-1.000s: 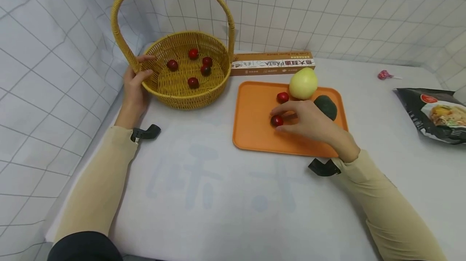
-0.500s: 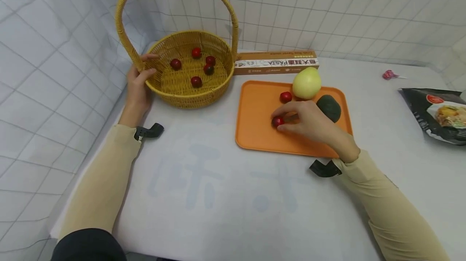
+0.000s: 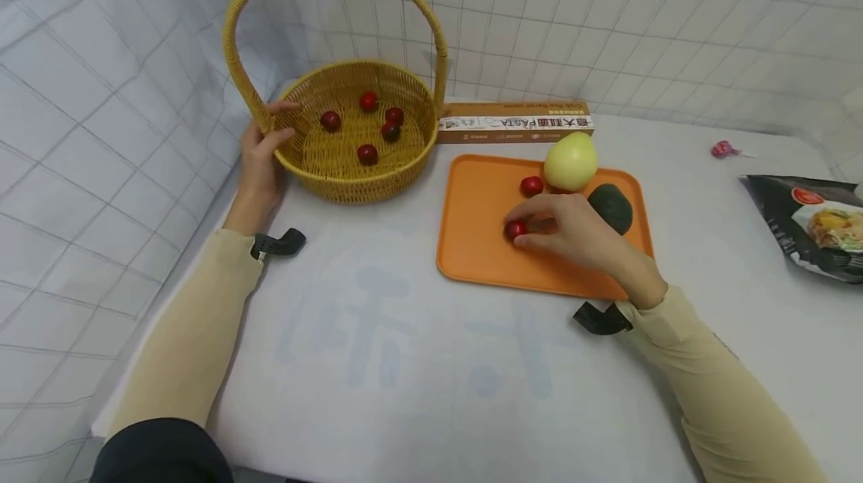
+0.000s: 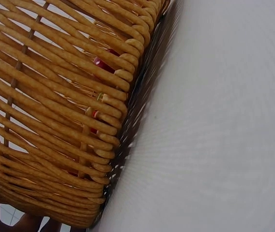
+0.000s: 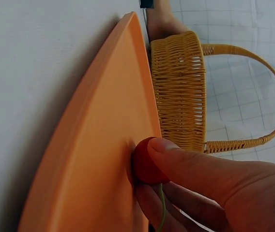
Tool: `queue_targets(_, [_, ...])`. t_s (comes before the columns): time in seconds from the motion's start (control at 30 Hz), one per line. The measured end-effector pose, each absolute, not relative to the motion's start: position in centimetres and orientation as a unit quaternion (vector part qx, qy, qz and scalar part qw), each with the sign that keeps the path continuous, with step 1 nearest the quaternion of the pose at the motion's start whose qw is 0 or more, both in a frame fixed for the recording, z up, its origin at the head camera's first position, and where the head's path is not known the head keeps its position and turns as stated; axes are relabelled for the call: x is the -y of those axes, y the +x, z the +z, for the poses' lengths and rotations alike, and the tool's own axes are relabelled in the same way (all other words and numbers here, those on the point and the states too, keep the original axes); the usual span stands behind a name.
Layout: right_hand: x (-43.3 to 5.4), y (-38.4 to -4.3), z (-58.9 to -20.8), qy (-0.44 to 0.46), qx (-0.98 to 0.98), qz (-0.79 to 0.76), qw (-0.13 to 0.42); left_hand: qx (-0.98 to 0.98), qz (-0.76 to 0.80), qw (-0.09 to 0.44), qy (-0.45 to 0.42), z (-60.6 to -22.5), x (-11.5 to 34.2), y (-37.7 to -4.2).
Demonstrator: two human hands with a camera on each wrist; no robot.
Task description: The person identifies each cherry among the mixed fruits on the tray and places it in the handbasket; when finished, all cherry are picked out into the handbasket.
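In the head view, little is changing: the right hand (image 3: 573, 232) is staying over the orange tray (image 3: 472, 232), its thumb and fingers closing narrowly about the held cherry (image 3: 515, 229), which is showing its dark side a little differently from the frame a second ago. That suggests the work is still at the grasping stage. A second cherry (image 3: 531, 186) is lying on the tray near the yellow-green fruit (image 3: 571, 161) and the dark green fruit (image 3: 610, 207). The left hand (image 3: 259, 168) is gripping the wicker basket (image 3: 353, 190) at its handle's foot, as before, and the same five basket cherries (image 3: 330, 121) are resting inside; the whole scene is sitting slightly lower and farther right, probably from the head turning. In the left wrist view, the basket's woven wall is filling much of the picture, with fingers (image 4: 26, 223) showing beneath it and bits of red peeking through. In the right wrist view, the thumb is pressing the held cherry against the fingers, its green stem (image 5: 163, 208) hanging; whether it is touching the tray, I cannot tell.
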State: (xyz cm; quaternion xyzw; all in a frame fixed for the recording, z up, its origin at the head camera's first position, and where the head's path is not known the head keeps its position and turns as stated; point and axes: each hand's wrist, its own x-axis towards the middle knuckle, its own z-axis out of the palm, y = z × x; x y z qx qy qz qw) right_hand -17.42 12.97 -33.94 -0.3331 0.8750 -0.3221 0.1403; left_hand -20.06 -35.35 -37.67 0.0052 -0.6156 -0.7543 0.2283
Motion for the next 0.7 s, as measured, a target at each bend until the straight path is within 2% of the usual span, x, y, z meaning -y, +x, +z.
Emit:
queue_targets(0.3, [-13.03, -17.42, -34.41, -0.331, -0.87, -0.34, 0.137, 0.606, -0.761, 0.234, 0.002, -37.53, 35.33, -20.19])
queue_targets(0.7, [-12.87, -17.55, -34.58, -0.325, -0.875, -0.343, 0.106, 0.606, -0.762, 0.23, 0.0, -37.68, 35.36, -19.97])
